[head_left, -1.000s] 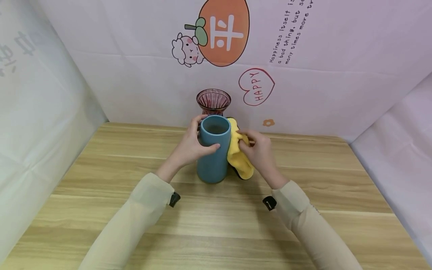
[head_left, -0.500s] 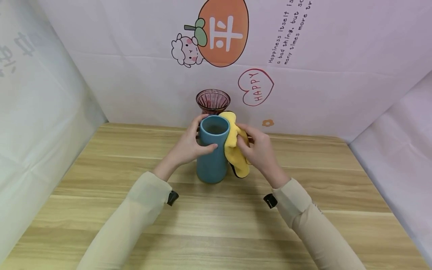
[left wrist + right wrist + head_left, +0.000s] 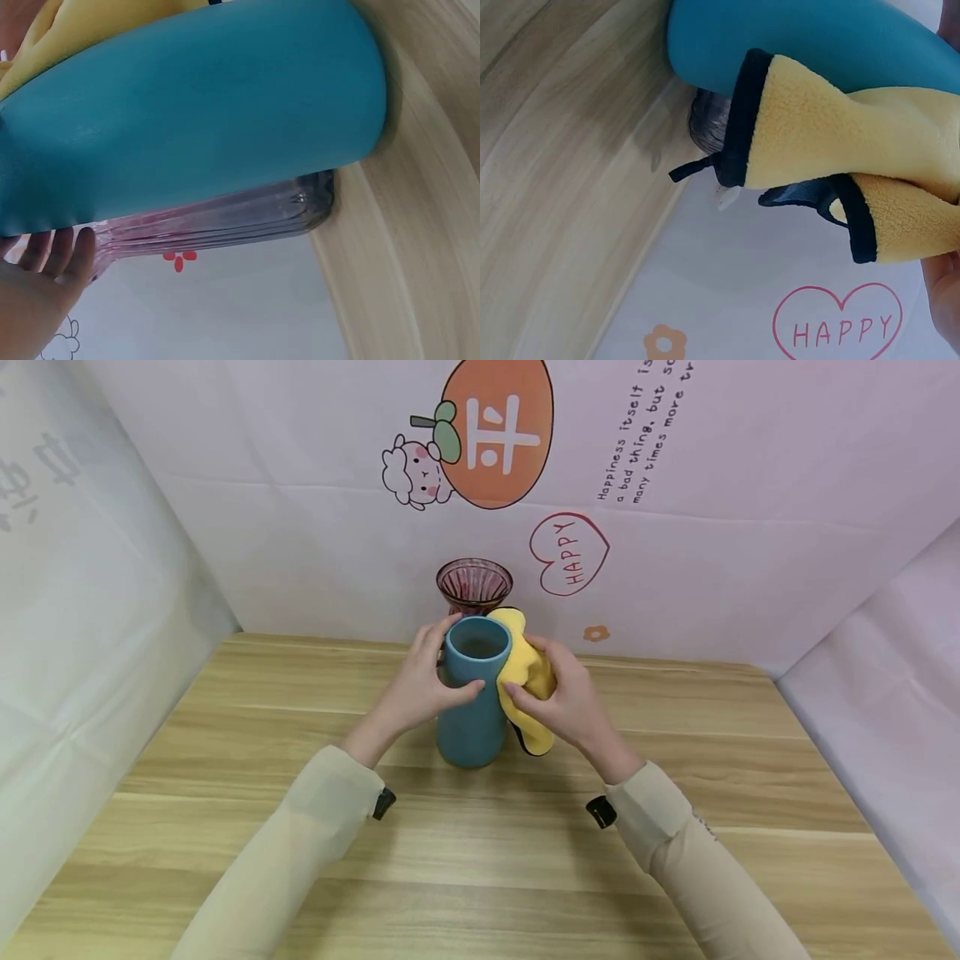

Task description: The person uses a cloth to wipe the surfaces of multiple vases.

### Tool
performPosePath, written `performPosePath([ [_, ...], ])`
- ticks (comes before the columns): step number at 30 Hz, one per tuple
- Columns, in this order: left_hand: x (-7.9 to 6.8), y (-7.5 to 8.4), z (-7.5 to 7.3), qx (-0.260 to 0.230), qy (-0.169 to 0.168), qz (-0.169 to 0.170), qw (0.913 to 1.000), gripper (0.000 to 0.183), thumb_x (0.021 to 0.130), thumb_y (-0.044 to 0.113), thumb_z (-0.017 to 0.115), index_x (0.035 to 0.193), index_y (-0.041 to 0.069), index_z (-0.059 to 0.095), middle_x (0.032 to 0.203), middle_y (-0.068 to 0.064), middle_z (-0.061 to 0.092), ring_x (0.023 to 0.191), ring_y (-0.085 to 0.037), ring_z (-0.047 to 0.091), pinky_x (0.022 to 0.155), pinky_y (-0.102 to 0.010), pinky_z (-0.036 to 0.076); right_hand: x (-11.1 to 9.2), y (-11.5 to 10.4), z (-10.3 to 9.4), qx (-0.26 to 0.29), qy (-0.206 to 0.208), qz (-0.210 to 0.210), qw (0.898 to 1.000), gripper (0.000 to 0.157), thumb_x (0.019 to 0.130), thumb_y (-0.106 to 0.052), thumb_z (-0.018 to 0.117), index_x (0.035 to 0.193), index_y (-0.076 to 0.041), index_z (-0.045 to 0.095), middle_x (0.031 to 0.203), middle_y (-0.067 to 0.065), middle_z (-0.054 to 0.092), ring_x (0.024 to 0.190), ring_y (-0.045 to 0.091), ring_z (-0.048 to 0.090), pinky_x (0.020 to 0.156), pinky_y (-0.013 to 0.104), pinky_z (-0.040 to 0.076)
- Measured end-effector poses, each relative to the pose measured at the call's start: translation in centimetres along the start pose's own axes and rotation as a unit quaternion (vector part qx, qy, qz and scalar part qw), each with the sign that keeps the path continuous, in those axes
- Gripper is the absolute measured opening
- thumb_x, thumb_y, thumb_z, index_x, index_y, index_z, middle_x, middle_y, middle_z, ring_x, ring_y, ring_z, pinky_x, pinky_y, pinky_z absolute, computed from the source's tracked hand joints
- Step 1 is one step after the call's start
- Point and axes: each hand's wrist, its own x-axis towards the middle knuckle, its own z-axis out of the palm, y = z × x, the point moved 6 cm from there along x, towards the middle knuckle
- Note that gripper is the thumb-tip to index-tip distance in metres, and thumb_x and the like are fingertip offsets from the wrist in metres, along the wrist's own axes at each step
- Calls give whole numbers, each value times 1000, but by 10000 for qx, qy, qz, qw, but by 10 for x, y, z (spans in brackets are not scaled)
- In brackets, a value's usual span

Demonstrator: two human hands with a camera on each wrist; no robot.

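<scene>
A tall blue cylindrical vase [image 3: 471,727] stands upright on the wooden table. My left hand [image 3: 422,685] grips its upper left side, thumb across the front and fingers round the back. My right hand [image 3: 562,697] holds a yellow cloth [image 3: 517,670] with dark edging against the vase's right side, thumb in front and fingers behind. In the right wrist view the yellow cloth [image 3: 817,127] hangs in folds with a small dark loop at one corner. The left wrist view shows the blue vase [image 3: 202,112] lying along my left fingers [image 3: 79,255].
Right behind the blue vase stands a pink ribbed glass vase [image 3: 474,581] with a flared rim, its lower part hidden in the head view. A white printed backdrop [image 3: 300,552] rises at the table's back edge. The wooden table [image 3: 480,868] extends to both sides.
The yellow cloth has moved left and up to the vase's rim at the back right. My right thumb has shifted left and down over the cloth. My left hand stays on the vase.
</scene>
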Motion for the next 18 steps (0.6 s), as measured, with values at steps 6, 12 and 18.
performPosePath([
  [6, -5, 3, 0, 628, 378, 318, 9968, 88, 79, 30, 76, 148, 4, 27, 137, -17, 43, 120, -31, 53, 99, -47, 49, -1, -2, 1, -510, 238, -389, 9977, 54, 81, -12, 73, 127, 5, 51, 111, 20, 60, 81, 26, 55, 64, 32, 52],
  [12, -7, 5, 1, 870, 666, 402, 9932, 91, 75, 33, 81, 145, 4, 30, 135, -16, 46, 118, -30, 53, 99, -46, 49, -5, -2, 4, -1227, 302, -819, 9886, 43, 81, -6, 70, 120, 4, 54, 110, 20, 61, 83, 27, 59, 71, 38, 57],
  [18, -6, 2, 4, 759, 711, 275, 9942, 99, 70, 32, 84, 146, 6, 26, 138, -16, 45, 122, -30, 52, 100, -46, 48, -12, 7, 11, -1686, 126, -841, 9820, 44, 80, -7, 72, 120, 1, 56, 111, 19, 64, 72, 23, 58, 65, 34, 57],
])
